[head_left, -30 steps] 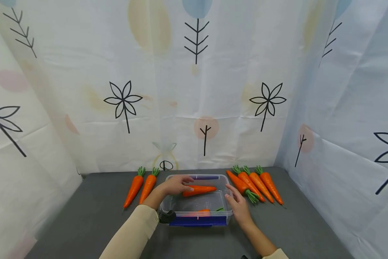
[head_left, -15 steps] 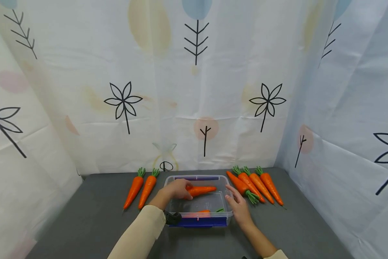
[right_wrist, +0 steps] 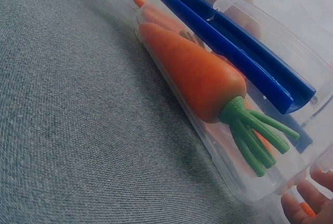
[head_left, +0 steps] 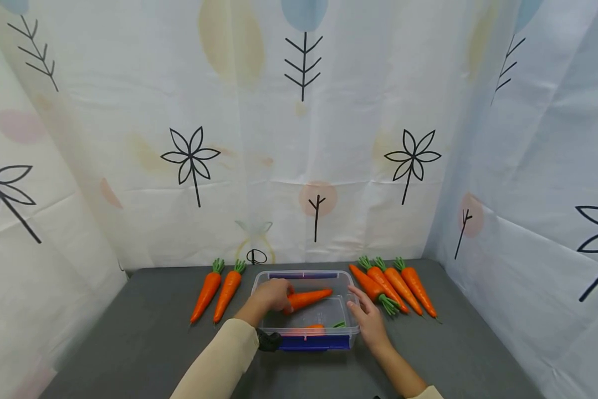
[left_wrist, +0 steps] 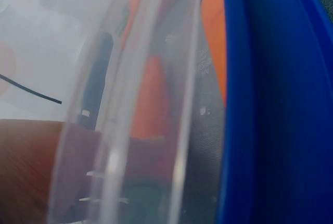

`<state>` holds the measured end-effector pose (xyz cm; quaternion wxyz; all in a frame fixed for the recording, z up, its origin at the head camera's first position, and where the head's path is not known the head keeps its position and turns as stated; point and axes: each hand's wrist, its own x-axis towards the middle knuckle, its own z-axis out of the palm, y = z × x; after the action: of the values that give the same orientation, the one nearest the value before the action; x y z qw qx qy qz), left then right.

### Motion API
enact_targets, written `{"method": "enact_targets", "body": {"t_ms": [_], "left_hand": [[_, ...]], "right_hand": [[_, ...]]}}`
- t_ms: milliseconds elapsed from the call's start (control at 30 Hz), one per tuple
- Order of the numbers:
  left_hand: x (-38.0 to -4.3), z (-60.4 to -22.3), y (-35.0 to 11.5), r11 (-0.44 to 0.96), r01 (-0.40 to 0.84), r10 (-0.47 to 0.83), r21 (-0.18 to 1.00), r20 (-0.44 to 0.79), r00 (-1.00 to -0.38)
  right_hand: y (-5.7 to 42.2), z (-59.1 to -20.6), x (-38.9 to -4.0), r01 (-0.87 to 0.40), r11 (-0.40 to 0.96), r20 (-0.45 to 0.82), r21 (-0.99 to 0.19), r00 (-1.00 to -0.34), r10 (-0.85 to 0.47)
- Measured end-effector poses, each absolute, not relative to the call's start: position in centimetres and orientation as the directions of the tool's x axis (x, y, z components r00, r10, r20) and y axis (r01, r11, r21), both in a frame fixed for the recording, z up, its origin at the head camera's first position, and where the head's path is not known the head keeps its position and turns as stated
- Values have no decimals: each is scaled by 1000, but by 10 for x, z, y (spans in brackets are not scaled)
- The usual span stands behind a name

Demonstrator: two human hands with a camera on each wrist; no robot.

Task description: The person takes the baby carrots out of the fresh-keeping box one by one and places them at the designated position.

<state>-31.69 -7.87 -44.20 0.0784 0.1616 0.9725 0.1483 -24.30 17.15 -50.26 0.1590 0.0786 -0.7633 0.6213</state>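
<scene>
My left hand (head_left: 274, 295) reaches over the left side of a clear plastic box (head_left: 306, 331) with blue clips and grips a carrot (head_left: 310, 299) by its thick end. That carrot's tip points right inside the box; its green top is hidden by the hand in the head view. Through the wall in the left wrist view, the carrot (left_wrist: 150, 104) and left hand (left_wrist: 31, 166) look blurred. Another carrot (right_wrist: 192, 73) lies along the box's front wall, green top to the right. My right hand (head_left: 368, 318) rests at the box's right side, fingers extended along the wall.
Two carrots (head_left: 228, 291) lie left of the box on the dark grey table (head_left: 144, 327). Several more carrots (head_left: 415, 285) lie to its right, close to the right hand. A patterned white curtain (head_left: 259, 138) hangs behind and along both sides.
My left hand has moved slightly right and curled round the carrot's thick end. The carrot has turned a little, its thick end nearer the front. The right hand stays in place.
</scene>
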Motion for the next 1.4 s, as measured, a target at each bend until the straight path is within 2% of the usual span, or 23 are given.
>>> {"method": "enact_targets", "body": {"t_ms": [500, 733, 1067, 1400], "left_hand": [[-309, -420, -90, 801, 354, 432, 482, -57, -900], [-305, -408, -101, 725, 352, 444, 593, -11, -896], [-297, -392, -127, 621, 314, 351, 718, 104, -931], [-290, -402, -158, 514, 239, 131, 824, 200, -971]], "right_hand": [[164, -466, -219, -292, 219, 313, -931, -947, 67], [171, -493, -237, -300, 221, 324, -928, -943, 81], [172, -505, -242, -335, 226, 361, -915, -929, 85], [172, -504, -244, -322, 217, 347, -921, -934, 85]]}}
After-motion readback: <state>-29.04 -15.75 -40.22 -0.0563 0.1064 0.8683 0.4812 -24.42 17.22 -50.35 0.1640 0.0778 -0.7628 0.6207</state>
